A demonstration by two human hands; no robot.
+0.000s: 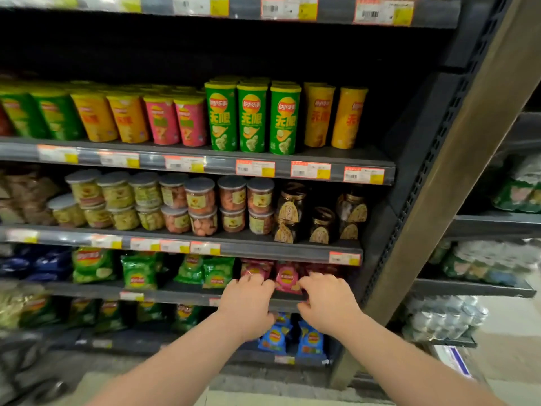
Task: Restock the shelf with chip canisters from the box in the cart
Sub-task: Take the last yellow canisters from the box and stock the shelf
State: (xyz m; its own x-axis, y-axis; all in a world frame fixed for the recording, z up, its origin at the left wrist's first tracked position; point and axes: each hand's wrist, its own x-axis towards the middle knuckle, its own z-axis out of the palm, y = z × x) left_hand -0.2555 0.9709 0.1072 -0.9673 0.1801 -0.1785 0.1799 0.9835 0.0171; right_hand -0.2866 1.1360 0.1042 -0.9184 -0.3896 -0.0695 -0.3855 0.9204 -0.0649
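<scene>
Green, yellow and pink chip canisters [252,118] stand upright in a row on the shelf [219,165], high above our hands and well apart from both. Two levels down, our left hand [247,303] lies knuckles-up, its fingers bent over the lower shelf lip [288,300] against the pink chip bags [287,278]. Just to its right, our right hand [328,306] is bent the same way, and we cannot tell whether either hand has hold of a bag.
</scene>
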